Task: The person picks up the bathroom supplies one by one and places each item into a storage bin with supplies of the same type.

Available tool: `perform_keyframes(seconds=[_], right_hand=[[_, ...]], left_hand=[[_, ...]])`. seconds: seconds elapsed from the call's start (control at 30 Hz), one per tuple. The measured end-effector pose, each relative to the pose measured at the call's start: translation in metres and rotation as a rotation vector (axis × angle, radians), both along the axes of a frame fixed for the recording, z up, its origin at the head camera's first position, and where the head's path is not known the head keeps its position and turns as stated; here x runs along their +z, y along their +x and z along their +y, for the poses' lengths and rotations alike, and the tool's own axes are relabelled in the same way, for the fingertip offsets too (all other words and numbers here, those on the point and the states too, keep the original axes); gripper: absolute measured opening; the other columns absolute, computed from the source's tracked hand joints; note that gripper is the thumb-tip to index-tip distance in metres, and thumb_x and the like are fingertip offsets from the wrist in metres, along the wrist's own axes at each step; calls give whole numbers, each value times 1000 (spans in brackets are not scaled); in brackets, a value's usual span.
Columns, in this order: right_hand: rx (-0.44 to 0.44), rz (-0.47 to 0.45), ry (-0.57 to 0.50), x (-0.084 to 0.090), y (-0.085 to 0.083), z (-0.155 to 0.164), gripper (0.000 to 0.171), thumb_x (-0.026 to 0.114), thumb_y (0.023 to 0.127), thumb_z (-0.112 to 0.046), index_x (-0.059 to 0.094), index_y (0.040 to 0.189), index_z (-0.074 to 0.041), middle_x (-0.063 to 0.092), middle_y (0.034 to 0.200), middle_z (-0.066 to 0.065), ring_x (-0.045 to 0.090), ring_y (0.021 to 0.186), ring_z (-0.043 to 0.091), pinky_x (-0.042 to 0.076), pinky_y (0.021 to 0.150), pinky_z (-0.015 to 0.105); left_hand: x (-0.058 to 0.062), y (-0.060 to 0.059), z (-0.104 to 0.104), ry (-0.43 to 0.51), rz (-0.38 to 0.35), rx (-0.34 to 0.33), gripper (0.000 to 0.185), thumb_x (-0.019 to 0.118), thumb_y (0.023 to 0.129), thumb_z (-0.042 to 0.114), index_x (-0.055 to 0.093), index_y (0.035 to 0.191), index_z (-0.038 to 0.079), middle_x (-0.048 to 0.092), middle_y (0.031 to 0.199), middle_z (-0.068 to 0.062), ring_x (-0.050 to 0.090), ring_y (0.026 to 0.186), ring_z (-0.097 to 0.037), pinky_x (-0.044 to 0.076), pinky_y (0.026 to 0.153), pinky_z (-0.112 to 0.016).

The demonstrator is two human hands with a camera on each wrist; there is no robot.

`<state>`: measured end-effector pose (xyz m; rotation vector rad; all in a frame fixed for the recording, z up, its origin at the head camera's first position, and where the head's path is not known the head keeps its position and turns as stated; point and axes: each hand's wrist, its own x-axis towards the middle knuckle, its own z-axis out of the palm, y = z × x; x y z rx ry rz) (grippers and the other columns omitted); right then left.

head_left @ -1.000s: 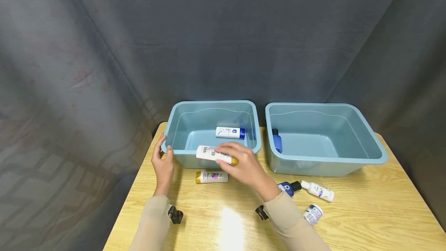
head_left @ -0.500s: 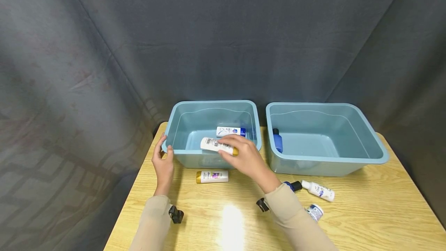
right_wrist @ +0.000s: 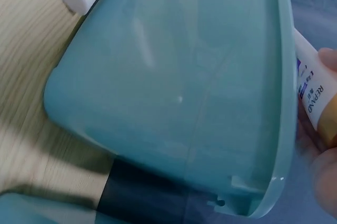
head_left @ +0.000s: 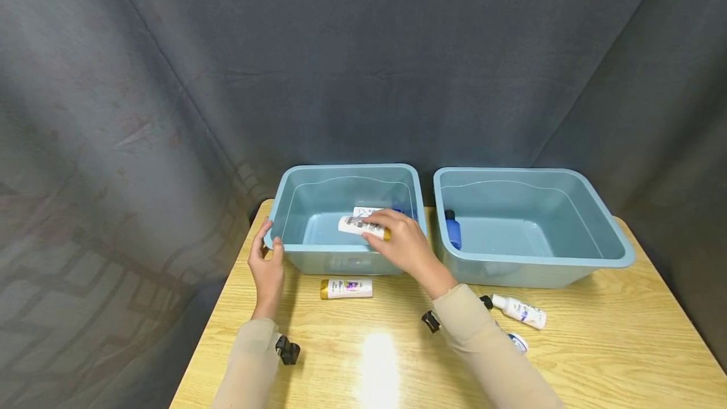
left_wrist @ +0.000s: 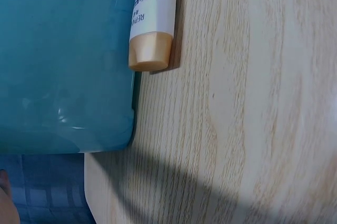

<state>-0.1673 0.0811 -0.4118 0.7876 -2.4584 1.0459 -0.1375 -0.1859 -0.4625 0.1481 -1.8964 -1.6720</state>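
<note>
My right hand (head_left: 407, 246) pinches a white shampoo bottle (head_left: 354, 226) with a gold cap over the opening of the left blue bin (head_left: 341, 262). In the right wrist view the held bottle (right_wrist: 311, 79) shows beyond the bin's rim. Under it, partly covered, a white bottle (head_left: 363, 211) with a blue cap lies inside that bin. My left hand (head_left: 268, 276) grips the bin's front left corner, thumb at the front rim and fingers along the side. A second white bottle with a gold cap (head_left: 349, 288) lies on the table before the bin.
The right blue bin (head_left: 528, 262) stands beside the left one and holds a blue bottle (head_left: 453, 232). On the wooden table (head_left: 602, 346) lie a white bottle (head_left: 519, 311), a black-capped bottle (head_left: 486, 302) and a jar (head_left: 518, 342), the latter two mostly behind my right sleeve. A grey curtain (head_left: 363, 62) hangs behind.
My right hand has carried the white shampoo bottle forward and slightly right, from over the front rim into the left bin's opening. The left hand has stayed at the corner.
</note>
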Motion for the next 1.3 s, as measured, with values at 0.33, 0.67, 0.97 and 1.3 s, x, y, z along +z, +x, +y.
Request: perform_keyframes(seconds=[0.33,0.67,0.97,1.3], right_hand=[[-42,-135,-1,-1,-15,5,29,78,87,-21,75,113,-10,69,119,9,64,109,30,51,92,45],[-55,-168,28,-3,-26,10,30,76,88,-20,74,115,-7,68,118,11,64,107,30,52,88,45],[-57,-210,88,0,-36,8,31,75,89,-25,74,117,-10,68,119,10,64,106,28,52,88,44],[-39,-237,145,1,-52,7,30,74,90,-23,74,117,-10,69,115,10,65,100,26,53,85,42]], left_hand=[[-1,-1,-1,7,6,-21,39,53,96,-1,55,134,-7,48,148,-18,40,137,-31,33,96,-33],[-3,-3,0,14,5,-30,39,53,96,0,56,135,-5,48,148,-15,39,137,-29,34,98,-41],[-2,-4,0,17,-1,-10,39,53,96,-1,55,134,-6,47,148,-17,41,136,-29,33,100,-50],[-9,-6,-3,1,9,-1,39,52,97,-1,55,135,-7,47,148,-18,40,137,-29,34,94,-28]])
